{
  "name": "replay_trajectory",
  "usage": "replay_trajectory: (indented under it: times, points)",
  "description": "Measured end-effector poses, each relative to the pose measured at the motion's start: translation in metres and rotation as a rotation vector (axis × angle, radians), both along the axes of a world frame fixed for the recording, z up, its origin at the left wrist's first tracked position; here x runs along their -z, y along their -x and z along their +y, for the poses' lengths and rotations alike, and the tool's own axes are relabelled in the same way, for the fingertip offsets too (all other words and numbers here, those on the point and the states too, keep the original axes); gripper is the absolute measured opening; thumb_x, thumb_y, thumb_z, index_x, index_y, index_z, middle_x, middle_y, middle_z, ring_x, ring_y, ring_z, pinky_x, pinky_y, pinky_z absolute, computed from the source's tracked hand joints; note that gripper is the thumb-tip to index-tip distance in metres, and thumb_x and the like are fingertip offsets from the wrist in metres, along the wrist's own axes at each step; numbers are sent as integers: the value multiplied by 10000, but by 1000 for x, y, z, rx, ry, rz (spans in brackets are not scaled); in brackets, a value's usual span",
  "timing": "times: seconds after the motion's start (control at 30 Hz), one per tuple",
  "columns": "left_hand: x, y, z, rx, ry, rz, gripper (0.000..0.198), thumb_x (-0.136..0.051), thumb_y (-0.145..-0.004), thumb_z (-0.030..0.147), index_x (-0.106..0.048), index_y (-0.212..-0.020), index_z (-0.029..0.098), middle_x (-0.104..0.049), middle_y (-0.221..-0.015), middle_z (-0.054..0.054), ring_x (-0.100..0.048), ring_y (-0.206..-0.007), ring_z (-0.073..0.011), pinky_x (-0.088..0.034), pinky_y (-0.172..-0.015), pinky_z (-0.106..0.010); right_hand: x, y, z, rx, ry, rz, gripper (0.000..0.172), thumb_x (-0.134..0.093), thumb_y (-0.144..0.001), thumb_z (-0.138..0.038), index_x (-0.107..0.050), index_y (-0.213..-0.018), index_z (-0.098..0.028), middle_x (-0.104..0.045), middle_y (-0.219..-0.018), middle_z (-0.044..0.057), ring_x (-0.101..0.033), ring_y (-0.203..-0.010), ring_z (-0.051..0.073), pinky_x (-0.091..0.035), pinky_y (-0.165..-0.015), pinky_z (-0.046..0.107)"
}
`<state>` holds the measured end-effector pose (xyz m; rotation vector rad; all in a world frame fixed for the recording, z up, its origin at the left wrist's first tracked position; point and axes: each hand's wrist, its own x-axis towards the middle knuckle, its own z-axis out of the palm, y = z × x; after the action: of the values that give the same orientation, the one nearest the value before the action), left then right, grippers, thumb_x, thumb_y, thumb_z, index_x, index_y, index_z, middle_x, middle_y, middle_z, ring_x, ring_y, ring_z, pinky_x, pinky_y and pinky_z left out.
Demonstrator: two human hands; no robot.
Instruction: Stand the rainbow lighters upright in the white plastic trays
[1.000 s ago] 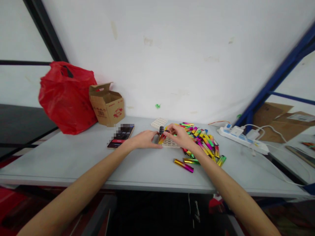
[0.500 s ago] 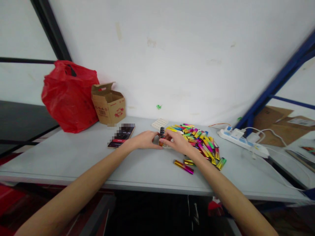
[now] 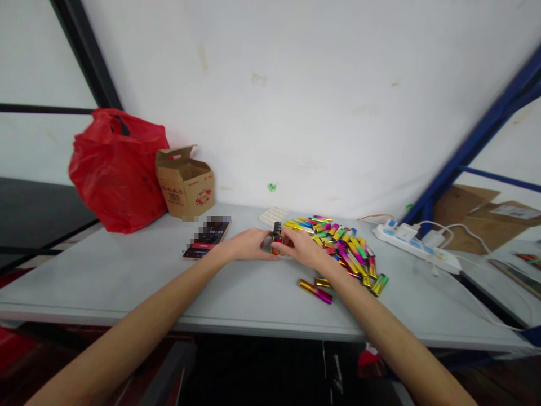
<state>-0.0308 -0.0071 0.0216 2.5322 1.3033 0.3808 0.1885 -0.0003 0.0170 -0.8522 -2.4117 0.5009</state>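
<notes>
See L hand (image 3: pixel 252 244) just below ctr of frame, curved w/ thumb n fingers apart, close up on the left side of some black-topped tubes (image 3: pixel 277 227). Can't tell if clamped on them. See R hand (image 3: pixel 301 248) opposite, fingertips bunched together at the same tubes, too small to tell if actually pinching any. Got a pile of shiny tubes (image 3: pixel 344 242) right of ctr, plus a loose tube (image 3: pixel 315 291) lower down on the table (image 3: pixel 236 299). Spot a white tray (image 3: pixel 273 216) mid-frame, phone (image 3: pixel 214 232) left of ctr, box (image 3: pixel 186 189) n red bag (image 3: pixel 120 175) toward upper left, power strip (image 3: pixel 416 248) at right.
</notes>
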Motion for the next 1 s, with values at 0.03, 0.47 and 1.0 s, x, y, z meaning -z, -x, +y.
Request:
replay_trajectory:
  times: [0.03,0.47,1.0]
  points:
    - [1,0,1,-6,-5,4,573,-697,-777,634,-630,-1157,211,-730,-938,-60,-700,-891,-278,-465,-716,-301,0,0,0,3,0,-2,293,-616,-961,-478,-529,-844,-224,-614,-703,-8,-521,-610,149,-330,-564,272]
    - [4,3,3,2,-25,20,574,-679,-778,673,-632,-1111,208,-723,-915,-56,-687,-815,-252,-430,-641,-285,2,1,-1,2,4,29,339,-599,-960,-524,-549,-840,-211,-604,-704,-11,-512,-612,142,-329,-572,272]
    - [0,2,3,-30,-13,82,637,-612,-779,747,-625,-1057,175,-713,-910,-82,-665,-764,-251,-419,-621,-304,-4,-90,62,274,-160,-148,122,-595,-951,-216,-697,-933,-151,-733,-899,80,-627,-782,170,-433,-743,275]
